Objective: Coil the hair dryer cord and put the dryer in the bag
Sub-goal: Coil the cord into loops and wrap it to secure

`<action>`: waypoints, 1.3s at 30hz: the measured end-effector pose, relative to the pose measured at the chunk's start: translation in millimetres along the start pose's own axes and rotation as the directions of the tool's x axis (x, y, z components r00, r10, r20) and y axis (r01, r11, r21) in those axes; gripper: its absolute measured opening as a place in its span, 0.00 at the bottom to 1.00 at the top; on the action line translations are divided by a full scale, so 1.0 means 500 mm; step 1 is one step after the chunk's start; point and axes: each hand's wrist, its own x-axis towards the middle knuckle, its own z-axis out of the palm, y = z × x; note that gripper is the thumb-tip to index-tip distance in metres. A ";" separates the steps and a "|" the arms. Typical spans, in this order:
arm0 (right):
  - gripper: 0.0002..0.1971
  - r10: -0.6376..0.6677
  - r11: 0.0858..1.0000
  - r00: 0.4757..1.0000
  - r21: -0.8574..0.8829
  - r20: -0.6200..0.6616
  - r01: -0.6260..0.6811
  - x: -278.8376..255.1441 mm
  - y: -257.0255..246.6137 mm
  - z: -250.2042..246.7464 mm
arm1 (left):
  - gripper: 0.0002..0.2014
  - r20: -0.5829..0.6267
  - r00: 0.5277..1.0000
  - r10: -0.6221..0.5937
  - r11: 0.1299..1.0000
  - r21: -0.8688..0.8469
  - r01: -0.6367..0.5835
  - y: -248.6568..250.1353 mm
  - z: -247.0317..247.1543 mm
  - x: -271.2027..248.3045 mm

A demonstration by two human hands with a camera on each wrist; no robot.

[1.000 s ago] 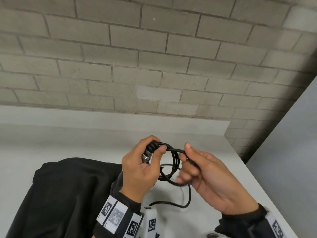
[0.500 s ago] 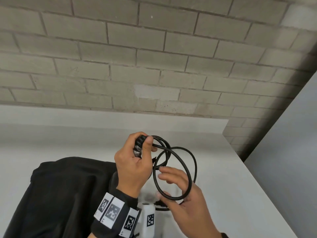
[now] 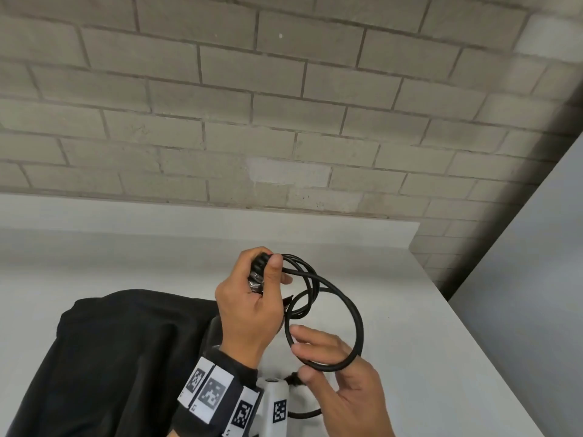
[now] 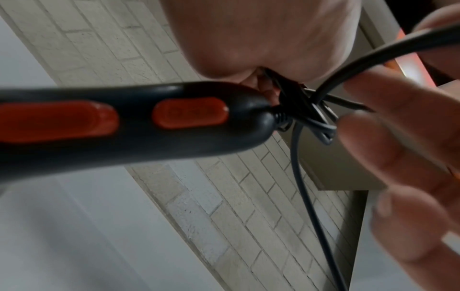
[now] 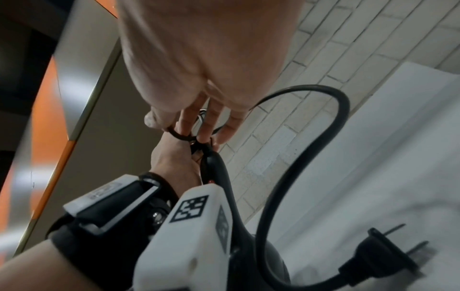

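Observation:
My left hand [image 3: 252, 304] grips the end of the black hair dryer handle [image 4: 124, 126], which has orange buttons, and its thumb clamps several coils of the black cord [image 3: 356, 316] against it. A wide loop of the cord hangs to the right. My right hand [image 3: 334, 370] reaches into that loop, with the cord held between thumb and fingers at its lowest point. In the right wrist view the free end of the cord [image 5: 331, 126] arcs down to the plug [image 5: 381, 254], which lies on the table. The black bag [image 3: 126, 357] lies flat to the left of my hands.
The white table [image 3: 426, 326] ends at a grey brick wall [image 3: 284, 121] behind. Its right edge runs beside a grey panel [image 3: 536, 279]. A white tagged wrist camera mount [image 3: 277, 405] sits under my left forearm.
My right hand dropped from beside the left thumb to below it, and a wide new loop of cord has opened out. The left hand kept its grip and rose slightly.

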 end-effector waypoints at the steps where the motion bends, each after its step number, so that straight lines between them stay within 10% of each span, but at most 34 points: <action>1: 0.09 0.031 0.998 0.999 0.054 -0.038 -0.029 -0.001 -0.001 0.000 | 0.17 -0.008 1.000 -0.009 1.000 -0.002 0.009 -0.001 -0.002 0.002; 4: 0.18 0.222 0.916 0.969 0.364 -0.110 -0.168 -0.006 -0.018 -0.021 | 0.15 -0.050 0.997 -0.052 0.999 0.001 0.052 -0.008 -0.016 0.016; 7: 0.31 0.556 0.657 0.825 0.660 -0.098 -0.365 -0.019 -0.051 -0.078 | 0.13 -0.086 0.996 -0.034 0.998 0.043 0.038 -0.012 -0.035 0.035; 12: 0.38 0.717 0.658 0.691 0.235 0.094 -0.715 -0.015 -0.074 -0.184 | 0.12 -0.077 0.997 -0.020 0.999 0.024 0.022 -0.006 -0.039 0.036; 19: 0.09 0.502 0.815 0.766 -0.077 -0.401 -0.574 -0.004 -0.049 -0.222 | 0.13 -0.095 0.993 -0.076 0.997 -0.012 0.075 -0.007 -0.028 0.024; 22: 0.16 0.200 0.838 0.804 -0.328 -0.560 -0.437 -0.013 -0.035 -0.161 | 0.08 -0.101 0.992 -0.078 0.997 0.009 0.079 0.000 -0.018 0.017; 24: 0.12 0.058 0.888 0.864 -0.370 -0.501 -0.274 -0.016 -0.057 -0.098 | 0.08 -0.102 0.991 -0.088 0.996 0.018 0.090 0.000 -0.012 0.014; 27: 0.06 0.213 0.921 0.959 -0.290 -0.187 -0.261 -0.015 -0.067 -0.013 | 0.09 -0.108 0.990 -0.092 0.995 0.027 0.096 0.002 -0.006 0.011; 33: 0.09 0.483 0.869 0.875 -0.110 -0.016 -0.482 0.019 -0.031 0.053 | 0.12 -0.078 0.994 -0.078 0.996 0.030 0.080 0.009 0.000 -0.003; 39: 0.02 0.438 0.896 0.896 0.041 0.077 -0.442 0.037 -0.051 0.033 | 0.15 -0.060 0.996 -0.068 0.997 0.043 0.071 0.000 0.000 0.000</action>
